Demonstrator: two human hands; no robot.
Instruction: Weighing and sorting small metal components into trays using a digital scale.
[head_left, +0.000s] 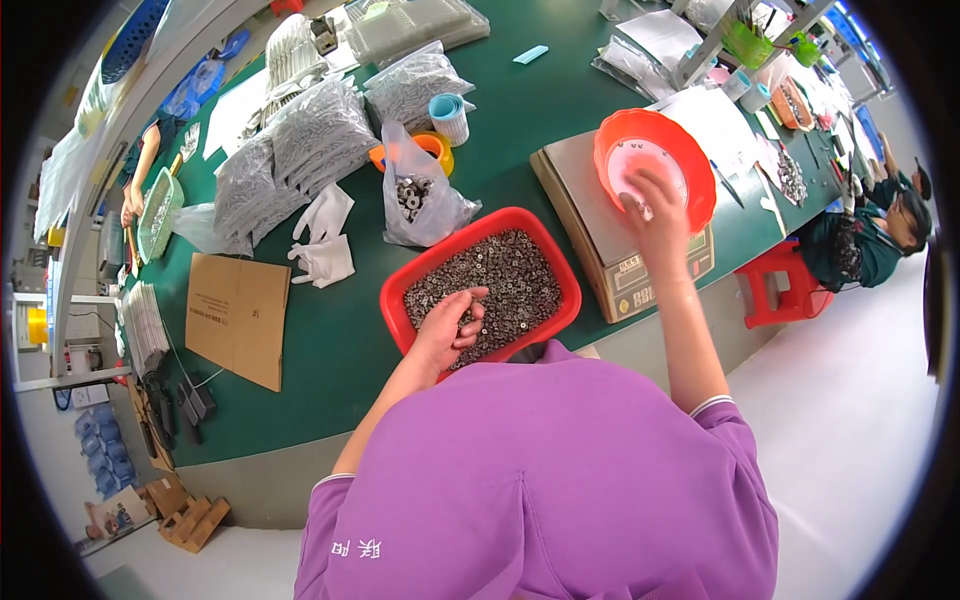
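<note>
A red tray [570, 290] full of small metal parts [505, 280] that look like nuts stands at the front edge of the green table. Over its near left part is my left hand [448, 328], fingers curled inward, with a few of the small parts seeming to show in them. My right hand [658, 222] reaches into an orange-red bowl [700, 190] on a weighing scale [570, 195]. Its fingertips are blurred, so what they hold cannot be made out. A few small parts lie on the bowl's pale bottom.
Behind the tray stands an open plastic bag [425, 225] of metal rings, beside an orange tape dispenser [437, 150]. Filled bags [315, 140], white gloves [323, 240] and a cardboard sheet [238, 315] lie leftward. Co-workers sit at right and far left; a red stool [785, 285] stands right.
</note>
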